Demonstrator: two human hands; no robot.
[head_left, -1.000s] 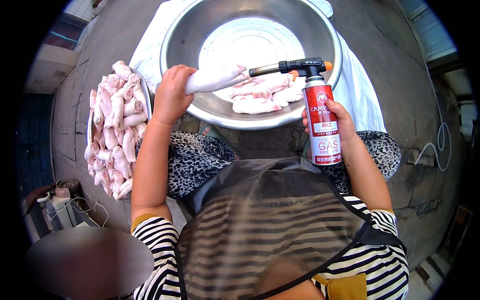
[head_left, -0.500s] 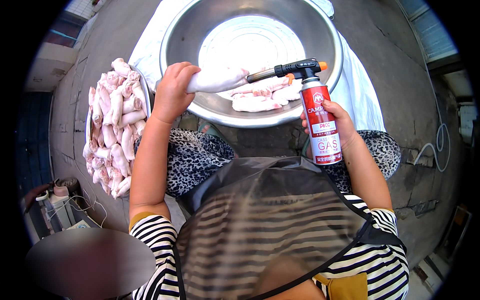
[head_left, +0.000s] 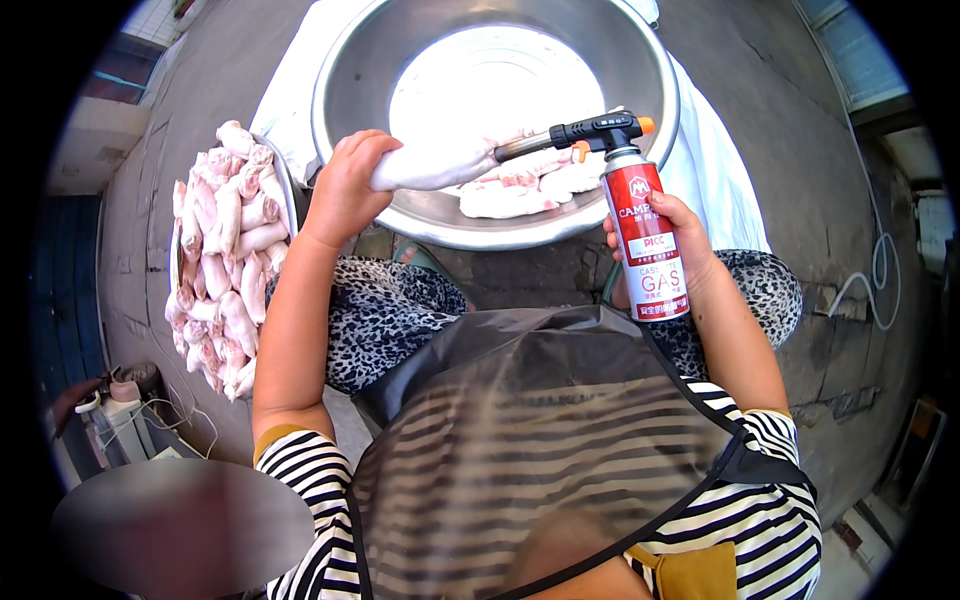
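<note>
My left hand (head_left: 350,190) is closed around one end of a pale pig's trotter (head_left: 435,166), holding it out sideways over the near side of a large steel basin (head_left: 350,85). My right hand (head_left: 688,240) grips the red and white gas canister of a blowtorch (head_left: 590,133) with a black head and orange knob. Its metal nozzle points left, right at the trotter's far end; whether it touches, I cannot tell, and no flame is visible. Below it, several more trotters (head_left: 510,197) lie in the basin.
At my left, a metal tray (head_left: 290,190) is heaped with many pale trotters (head_left: 230,230). White sheeting (head_left: 715,165) lies under the basin. A pale hose (head_left: 880,290) coils on the paved ground at right. Equipment with cords (head_left: 125,425) stands at lower left.
The canister's base has swung slightly to the right. My view has shifted a little, so the basin sits slightly further left. Both grips stay the same.
</note>
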